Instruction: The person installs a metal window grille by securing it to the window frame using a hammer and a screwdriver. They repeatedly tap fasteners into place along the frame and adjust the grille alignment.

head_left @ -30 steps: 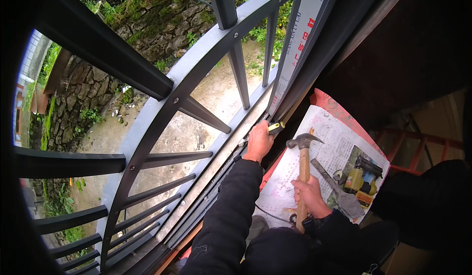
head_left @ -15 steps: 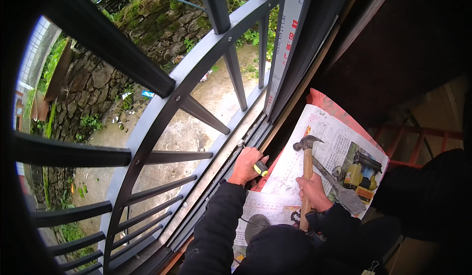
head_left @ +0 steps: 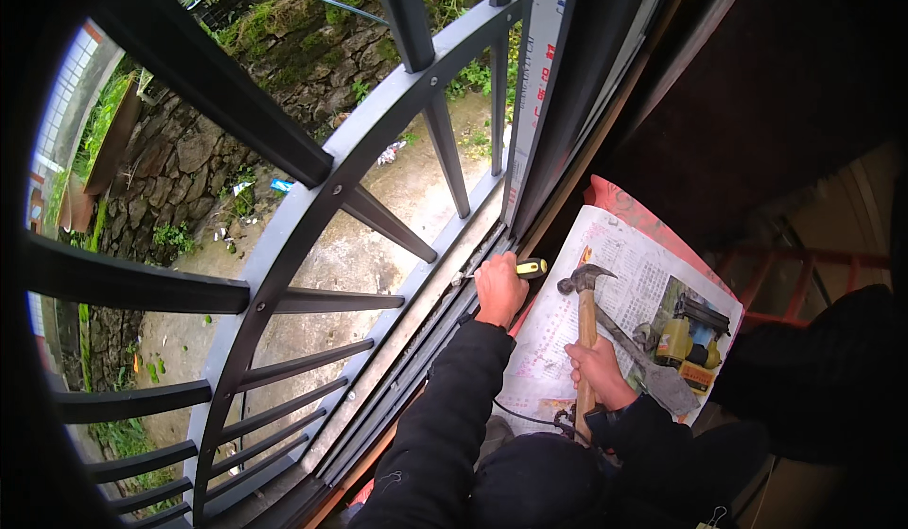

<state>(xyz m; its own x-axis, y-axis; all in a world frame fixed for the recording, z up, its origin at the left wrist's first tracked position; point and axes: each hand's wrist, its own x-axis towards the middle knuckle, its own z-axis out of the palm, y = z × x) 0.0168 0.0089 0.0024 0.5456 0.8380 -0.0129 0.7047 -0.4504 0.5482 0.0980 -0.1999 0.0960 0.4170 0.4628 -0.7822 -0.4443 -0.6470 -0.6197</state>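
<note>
Over the last half second the left hand (head_left: 501,288) has shifted up and to the right, swinging its yellow-and-black-handled tool (head_left: 532,268) from a downward slant to nearly level, the handle's butt toward the right. Nearest, the right hand (head_left: 602,373) holds a claw hammer (head_left: 586,326), its fingers wrapped around the lower part of the worn wooden handle; the dark metal head is up near the tool's butt, apart from it. Under the hammer, newspaper sheets (head_left: 598,236) carry columns of print too small to read, and a red sheet (head_left: 629,200) shows along their far edge. On the paper lies a flat grey metal tool (head_left: 670,387), broad and rough at one end. The left forearm, in a black sleeve, reaches up from the lower edge; that hand's fingers are closed around the tool just above the window track (head_left: 397,382), and where its tip meets the frame I cannot tell. Up the dark metal frame runs a pale strip (head_left: 537,85) with large red and smaller blue lettering. Beyond stands a grille (head_left: 295,247) of square dark bars bolted to a curved band, then stained concrete (head_left: 213,345) and a mossy wall (head_left: 189,151) of rough stones.
</note>
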